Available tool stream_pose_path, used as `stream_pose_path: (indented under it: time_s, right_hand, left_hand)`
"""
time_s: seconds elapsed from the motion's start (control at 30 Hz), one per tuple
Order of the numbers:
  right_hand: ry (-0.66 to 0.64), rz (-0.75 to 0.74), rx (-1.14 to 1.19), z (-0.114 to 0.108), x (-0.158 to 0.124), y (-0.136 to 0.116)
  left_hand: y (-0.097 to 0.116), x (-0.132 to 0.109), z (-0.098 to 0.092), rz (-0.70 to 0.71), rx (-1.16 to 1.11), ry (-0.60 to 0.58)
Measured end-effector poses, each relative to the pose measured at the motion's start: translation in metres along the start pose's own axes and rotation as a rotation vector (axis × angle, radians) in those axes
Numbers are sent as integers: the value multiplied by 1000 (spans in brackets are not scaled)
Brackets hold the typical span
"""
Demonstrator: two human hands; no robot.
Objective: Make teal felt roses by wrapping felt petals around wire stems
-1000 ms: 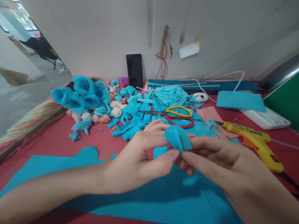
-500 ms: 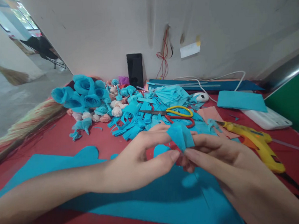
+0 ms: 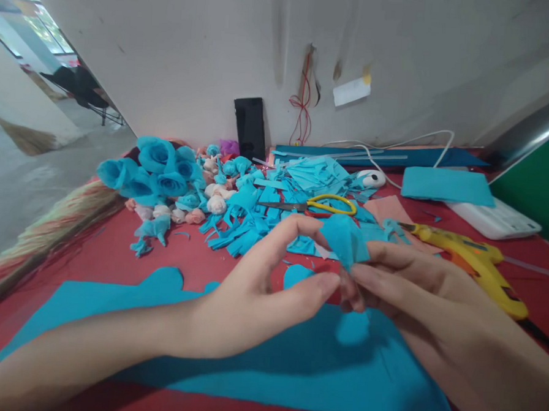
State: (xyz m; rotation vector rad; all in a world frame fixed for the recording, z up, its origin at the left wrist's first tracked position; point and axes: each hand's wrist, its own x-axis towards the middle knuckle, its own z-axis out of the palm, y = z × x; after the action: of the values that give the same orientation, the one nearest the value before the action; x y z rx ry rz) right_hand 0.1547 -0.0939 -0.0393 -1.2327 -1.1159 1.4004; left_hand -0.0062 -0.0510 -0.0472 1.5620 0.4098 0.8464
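Note:
My right hand (image 3: 412, 292) pinches a small curled piece of blue crepe paper (image 3: 344, 240) between thumb and fingers. My left hand (image 3: 265, 291) is open beside it, thumb and forefinger apart; its forefinger tip reaches the paper's left edge, and whether they touch I cannot tell. Under both hands lies a large blue paper sheet (image 3: 256, 376). Small rounded blue cut-outs (image 3: 162, 279) lie along and on it. Just beyond the hands rest scissors (image 3: 332, 205) with one yellow and one red handle, the red one partly hidden.
Blue paper roses (image 3: 155, 156) and small pink and white rosebuds (image 3: 217, 204) sit at the back left near paper scraps (image 3: 241, 228). A yellow glue gun (image 3: 483, 259) lies right. A black phone (image 3: 250, 127) leans on the wall. A folded blue paper stack (image 3: 448, 185) rests on a white device (image 3: 499, 220).
My left forefinger has lifted and the left thumb has come away from the paper, widening the gap. The right hand has shifted slightly right with the paper.

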Motion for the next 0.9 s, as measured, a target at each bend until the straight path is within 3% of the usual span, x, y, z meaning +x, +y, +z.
stream_pose_path:
  time_s: [0.13, 0.37, 0.7, 0.9]
  right_hand:
    - [35, -4, 120, 1, 2, -1]
    - [89, -32, 185, 0, -3, 3]
    - [184, -228, -252, -7, 0, 12]
    - [290, -237, -200, 5, -6, 11]
  left_hand:
    - [1, 1, -2, -2, 190, 64]
    - [7, 5, -1, -24, 329, 123]
    - [3, 6, -2, -4, 304, 205]
    - [-2, 8, -3, -8, 300, 221]
